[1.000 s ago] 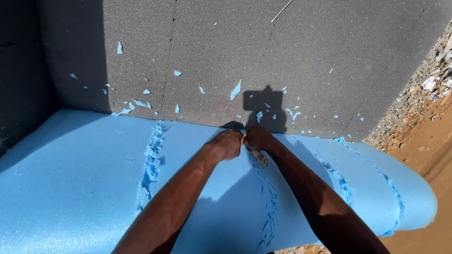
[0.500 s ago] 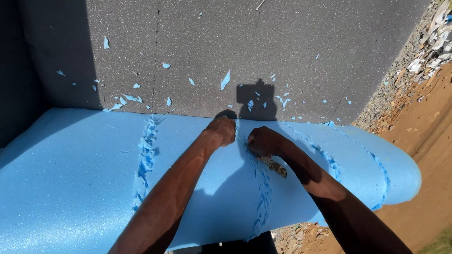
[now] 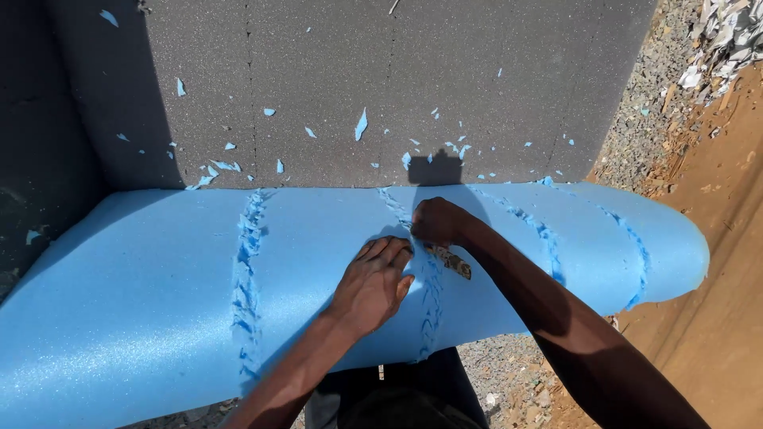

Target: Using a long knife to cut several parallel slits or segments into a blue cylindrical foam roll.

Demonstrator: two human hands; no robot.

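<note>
Because the blue foam sheet (image 3: pixel 143 302) curves over whatever lies beneath it and gives under pressure, it is the first thing likely to cause trouble: it sags toward the person, its far edge meets the dark speckled foam slab (image 3: pixel 358 71), and a hard push could make it slide or buckle so the groove wanders. Several ragged cut lines (image 3: pixel 248 270) already cross it, and another uneven stroke would tear more than slice, adding to the blue scraps (image 3: pixel 362 125) scattered on the slab. The left hand (image 3: pixel 373 282) lies flat and open, fingers spread, pressing the foam just beside the middle groove; being so close to the cut, it is what a slipping blade would meet. The right hand (image 3: pixel 435 222) is closed in a fist around a small worn-looking knife (image 3: pixel 451 260), whose handle shows below the fist; the blade itself I cannot make out, so its depth is unclear.
</note>
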